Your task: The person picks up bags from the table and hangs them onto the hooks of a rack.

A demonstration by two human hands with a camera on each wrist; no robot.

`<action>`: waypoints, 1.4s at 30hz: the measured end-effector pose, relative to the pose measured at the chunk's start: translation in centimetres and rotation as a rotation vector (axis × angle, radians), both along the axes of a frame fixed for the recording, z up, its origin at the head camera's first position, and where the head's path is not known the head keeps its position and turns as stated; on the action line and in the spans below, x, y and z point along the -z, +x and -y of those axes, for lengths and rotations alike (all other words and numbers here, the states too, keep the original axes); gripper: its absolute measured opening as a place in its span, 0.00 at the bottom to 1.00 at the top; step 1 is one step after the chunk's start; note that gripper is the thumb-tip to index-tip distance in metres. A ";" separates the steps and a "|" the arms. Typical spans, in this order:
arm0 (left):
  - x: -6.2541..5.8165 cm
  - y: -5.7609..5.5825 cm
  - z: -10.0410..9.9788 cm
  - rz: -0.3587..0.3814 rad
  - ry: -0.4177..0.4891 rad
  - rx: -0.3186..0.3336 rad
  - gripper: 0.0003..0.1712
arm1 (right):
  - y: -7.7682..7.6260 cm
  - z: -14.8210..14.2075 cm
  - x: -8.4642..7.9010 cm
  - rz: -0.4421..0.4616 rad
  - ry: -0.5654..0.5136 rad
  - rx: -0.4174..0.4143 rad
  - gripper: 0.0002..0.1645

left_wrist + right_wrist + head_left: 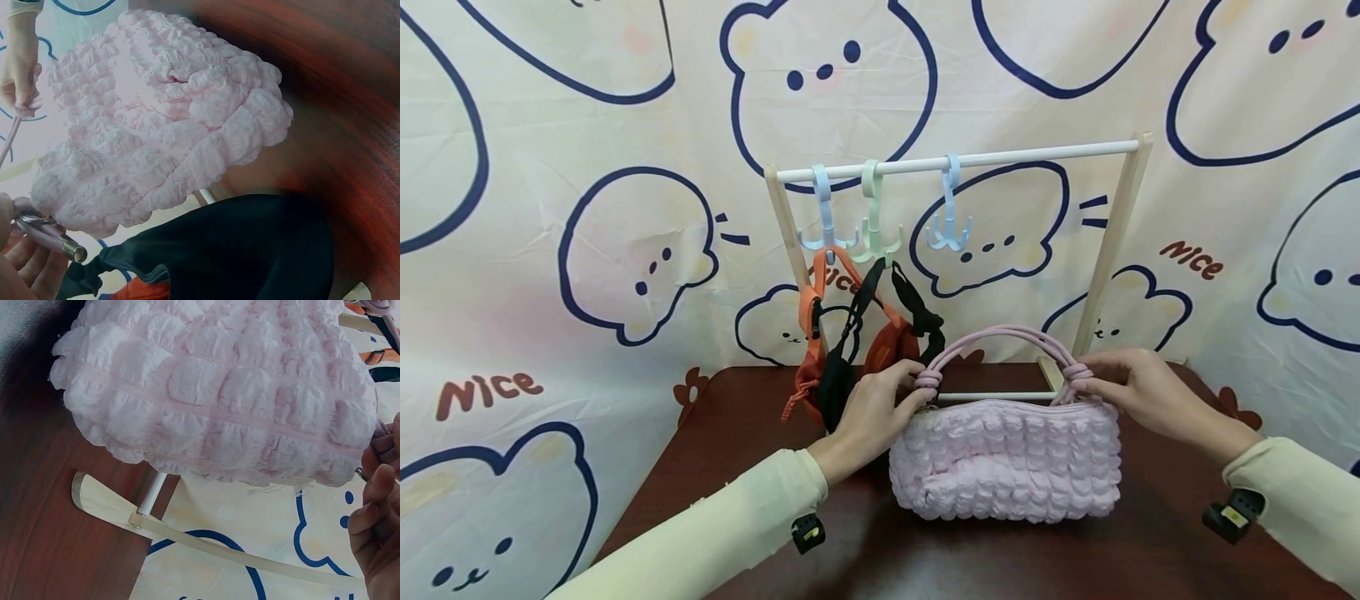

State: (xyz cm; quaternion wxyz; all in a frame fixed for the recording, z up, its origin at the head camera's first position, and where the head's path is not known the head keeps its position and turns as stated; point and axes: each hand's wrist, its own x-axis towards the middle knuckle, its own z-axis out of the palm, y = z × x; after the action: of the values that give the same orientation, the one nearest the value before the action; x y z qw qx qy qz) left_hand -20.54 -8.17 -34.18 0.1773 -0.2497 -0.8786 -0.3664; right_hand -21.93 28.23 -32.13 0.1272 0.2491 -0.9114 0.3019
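Observation:
A pale pink, puffy handbag (1007, 462) is held up in front of the rack, its two thin handles (1000, 332) arching upward. My left hand (880, 404) pinches the knotted base of the handles at the left end. At the right end, my right hand (1142, 396) pinches the other knot. The left wrist view shows a metal-tipped piece of the handle by the left fingers (44, 269). In the right wrist view the right fingers (378, 512) are beside the bag's top corner, with part of the knot hidden behind them.
Behind the bag stands a wooden rack with a white rail (1022, 156). Two blue hooks (951, 208) and a green hook (872, 212) hang from it. An orange bag (812, 350) and a black bag (837, 383) hang at the left. The brown table (737, 467) lies below.

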 end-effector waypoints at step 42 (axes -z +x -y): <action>-1.9 -0.6 1.1 -0.063 0.004 -0.028 0.15 | -0.7 1.1 -1.4 -0.014 -0.053 0.020 0.13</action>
State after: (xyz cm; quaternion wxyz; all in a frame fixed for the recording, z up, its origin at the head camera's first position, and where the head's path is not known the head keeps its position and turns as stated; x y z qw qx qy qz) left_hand -21.17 -9.32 -32.24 0.2105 -0.2482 -0.8753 -0.3578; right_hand -22.58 27.08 -30.74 0.1432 0.2386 -0.9047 0.3227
